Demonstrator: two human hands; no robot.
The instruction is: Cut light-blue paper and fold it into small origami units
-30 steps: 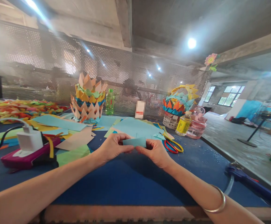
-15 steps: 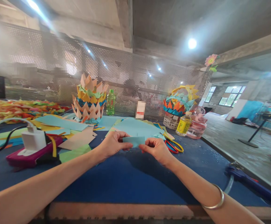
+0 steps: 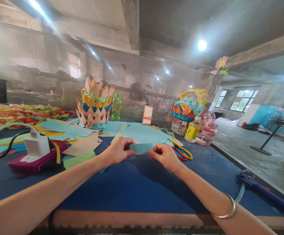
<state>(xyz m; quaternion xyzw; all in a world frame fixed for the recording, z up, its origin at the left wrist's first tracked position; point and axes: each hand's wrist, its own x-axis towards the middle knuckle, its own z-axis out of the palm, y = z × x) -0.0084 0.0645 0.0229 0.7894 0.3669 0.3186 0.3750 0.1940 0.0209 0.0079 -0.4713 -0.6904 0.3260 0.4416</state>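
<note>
A small light-blue paper strip (image 3: 141, 148) is held up level over the blue table mat (image 3: 137, 189). My left hand (image 3: 119, 150) pinches its left end between thumb and fingers. At the strip's right end, the thumb and fingertips of my right hand (image 3: 165, 156) are closed on it. Behind the strip lie larger light-blue sheets (image 3: 142, 131). Scissors with red and yellow handles (image 3: 184, 152) rest just right of my right hand. Peach paper (image 3: 83, 145) and green paper (image 3: 79, 159) lie beyond my left forearm.
At the left are a magenta power strip (image 3: 25, 163) with a white plug and a heap of folded paper pieces (image 3: 22, 116). Two folded-paper baskets, bottles (image 3: 192, 130) and a mesh screen stand behind. A blue-handled tool (image 3: 266, 192) lies at the right.
My left fingertips have shifted slightly on the strip, showing more of its left end. Both hands still hold it in nearly the same place.
</note>
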